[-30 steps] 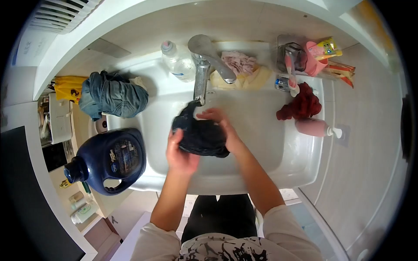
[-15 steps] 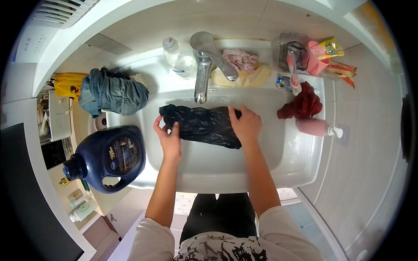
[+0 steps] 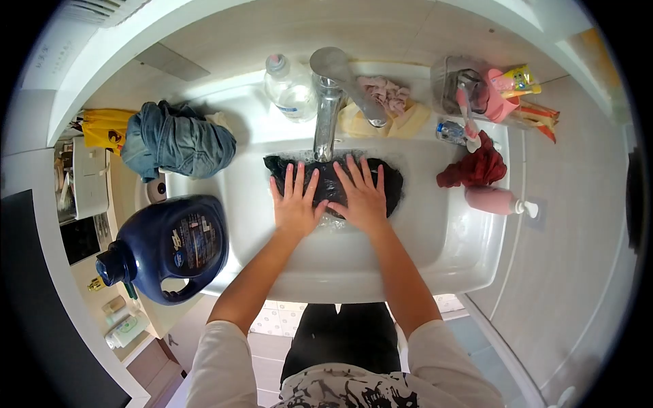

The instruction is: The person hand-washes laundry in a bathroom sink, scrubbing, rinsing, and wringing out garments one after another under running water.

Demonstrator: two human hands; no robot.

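In the white sink (image 3: 449,251), a wrinkled, glossy black bundle (image 3: 391,173) lies flat beneath the faucet spout. Whether it is plastic or wet cloth I cannot tell. My left hand (image 3: 296,207) presses on its left part, palm down with fingers spread. On its right part rests my right hand (image 3: 364,200), flat and with its fingers apart too. The two thumbs nearly meet. Water with some bubbles shows around the bundle's edges. Just above my hands stands the chrome faucet (image 3: 328,115).
A large dark blue detergent jug (image 3: 197,238) and folded blue denim (image 3: 180,143) sit left. Behind are a clear bottle (image 3: 291,92), a pink cloth (image 3: 384,94) and a yellow cloth (image 3: 381,124). Right are a dark red cloth (image 3: 479,166), a pink pump bottle (image 3: 490,200) and a pink cup (image 3: 502,105).
Both hands went from holding the bundle's two ends to lying flat on top of it. The bundle shifted slightly right and back, and water now surrounds it.
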